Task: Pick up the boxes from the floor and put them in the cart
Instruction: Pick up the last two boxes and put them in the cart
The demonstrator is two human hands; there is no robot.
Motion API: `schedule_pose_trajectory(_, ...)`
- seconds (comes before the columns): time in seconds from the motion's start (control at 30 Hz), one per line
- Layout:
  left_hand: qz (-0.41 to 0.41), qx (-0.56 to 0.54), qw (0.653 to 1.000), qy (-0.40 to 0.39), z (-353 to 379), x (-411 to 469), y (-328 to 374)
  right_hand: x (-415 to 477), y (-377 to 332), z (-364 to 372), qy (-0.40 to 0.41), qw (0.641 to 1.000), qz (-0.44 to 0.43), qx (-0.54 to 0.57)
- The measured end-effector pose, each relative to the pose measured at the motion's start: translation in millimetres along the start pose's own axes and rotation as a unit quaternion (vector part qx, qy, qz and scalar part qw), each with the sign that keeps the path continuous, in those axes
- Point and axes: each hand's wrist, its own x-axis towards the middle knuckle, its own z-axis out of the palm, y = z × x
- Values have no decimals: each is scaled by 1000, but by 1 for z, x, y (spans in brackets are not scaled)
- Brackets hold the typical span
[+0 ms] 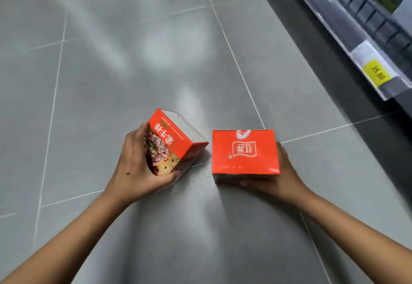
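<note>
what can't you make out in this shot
- Cart: nowhere in the head view.
- Fingers of the right hand: mostly hidden behind the right box.
- Date print on that box: too blurred to read.
- Shelf goods: blurred, cut off by the right edge.

A: What does each hand hold?
B: The left hand (136, 165) grips a tilted red cardboard box with a meat picture (172, 141); the right hand (284, 178) grips a red cardboard box with a white logo (245, 152).
A: And around them?
B: Grey tiled floor (133, 65), a yellow price tag (377, 72) on the shelf rail (347, 15).
</note>
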Motion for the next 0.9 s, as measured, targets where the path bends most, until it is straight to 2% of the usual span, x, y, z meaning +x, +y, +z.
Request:
schedule_pose_trajectory(0.07, -18, 4, 1000, -17, -3, -4, -1, -2, 2, 1, 3, 1000, -4, -2)
schedule_pose_trajectory(0.17, -31, 83, 993, -76, -7, -7, -6, -5, 3, 3, 10, 1000, 4, 7)
schedule_pose_trajectory(0.27, 0, 188, 972, -138, -10, -14, -5, -6, 15, 7, 10, 1000, 15, 0)
schedule_pose_trajectory(0.37, 9, 229, 962, -151, -15, -21, -4, -6, 30, 9, 5, 999, 35, -12)
schedule_pose_trajectory(0.47, -39, 199, 968, -146, -21, -35, -16, -7, 37, 12, 10, 999, 46, -12)
schedule_pose_trajectory(0.63, -91, 13, 989, -114, -16, -68, -42, -7, 37, 16, 32, 998, 48, -2)
schedule_pose_trajectory(0.8, -82, -65, 990, -90, -14, -66, -36, -2, 37, 19, 29, 998, 39, -31)
schedule_pose_trajectory(0.9, -30, -11, 996, -78, -37, -49, -22, -4, 30, 17, 40, 999, 28, -19)
